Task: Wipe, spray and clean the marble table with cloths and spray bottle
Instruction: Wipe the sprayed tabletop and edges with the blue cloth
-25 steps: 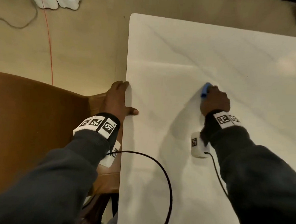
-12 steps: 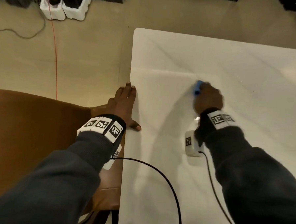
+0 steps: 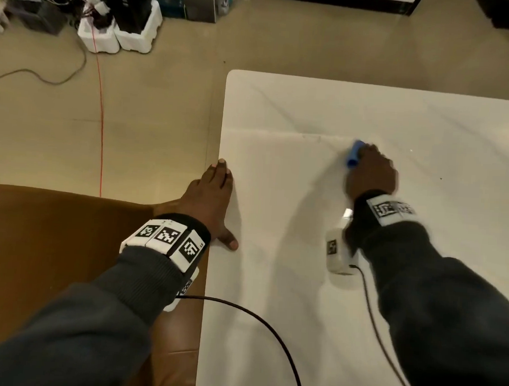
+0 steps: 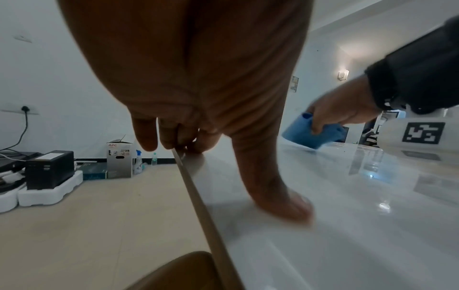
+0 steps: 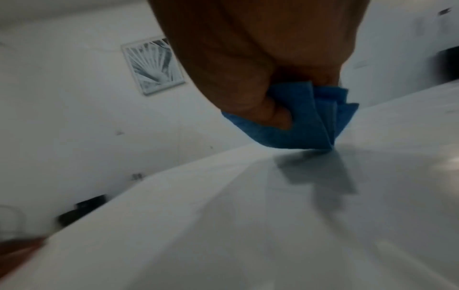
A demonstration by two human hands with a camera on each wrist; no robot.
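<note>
- Clearly, the right hand (image 5: 261, 64) has its fingers and thumb curled around a folded blue cloth (image 5: 305, 125), bunching the upper folds in the fist while the lower folded edge meets the marble table (image 3: 360, 287)
- Soft and light, the cloth looks set to crumple and drag rather than slide stiffly; a grip high on the bunched folds, as here, leaves a flat pad underneath for rubbing
- Polished and reflective, the marble probably gives little friction, so pressure from the palm matters more than a tight pinch
- From the head view the cloth (image 3: 354, 156) peeks out just beyond the knuckles of the right hand (image 3: 370, 175), near the middle of the tabletop's visible part, well apart from its edges
- The left hand (image 3: 214, 199) lies flat with fingers straight and close together along the table's left edge, thumb spread onto the marble; the left wrist view shows the fingertips (image 4: 146, 135) at the rim, though whether they hook over it is hard to tell
- A brown chair (image 3: 52, 256) sits just beside that edge
- Compared with a second ago, the right hand and cloth sit a little farther across the table, and the left hand's fingers have straightened along the edge instead of curling at it
</note>
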